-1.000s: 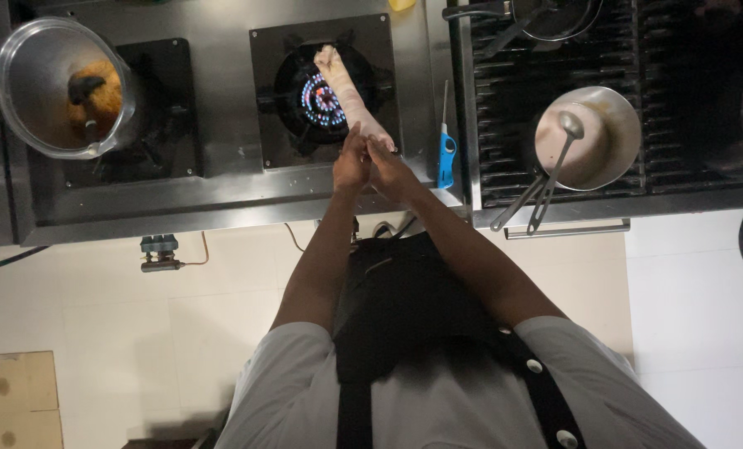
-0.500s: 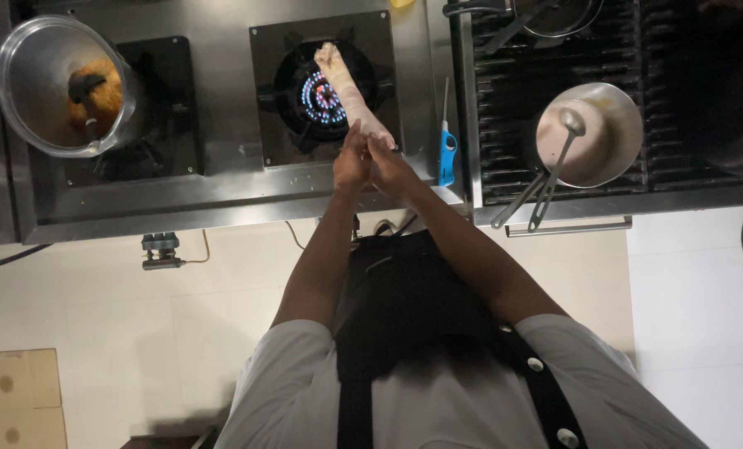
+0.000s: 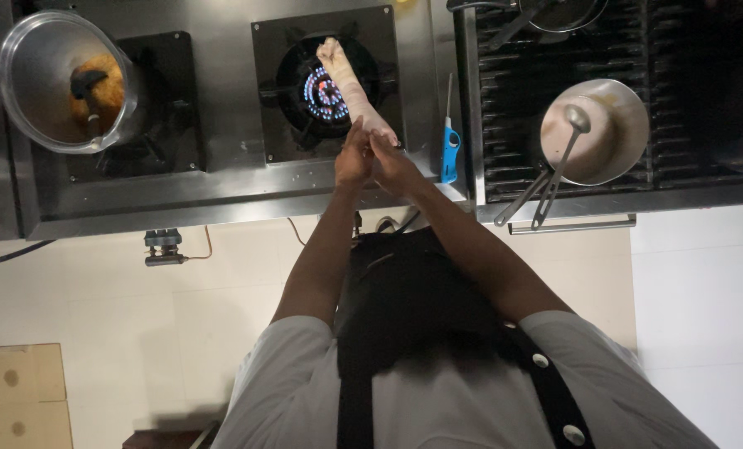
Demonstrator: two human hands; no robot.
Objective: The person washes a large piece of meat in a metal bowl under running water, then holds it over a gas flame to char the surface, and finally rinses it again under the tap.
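A pale, long piece of raw meat, like a trotter (image 3: 348,81), is held out over a lit gas burner (image 3: 326,91) with blue flames. My left hand (image 3: 354,156) and my right hand (image 3: 391,160) both grip its near end, pressed together side by side at the stove's front edge. The far end of the meat reaches past the flame ring. I wear a white jacket and a black apron.
A steel pot (image 3: 60,79) with orange food and a dark ladle sits on the left burner. A blue stick lighter (image 3: 449,145) lies right of the burner. A pan (image 3: 604,133) with two long spoons rests on the dark grill. Cardboard box (image 3: 18,395) on the tiled floor.
Both hands and the meat stay over the flame; the meat has shifted only slightly.
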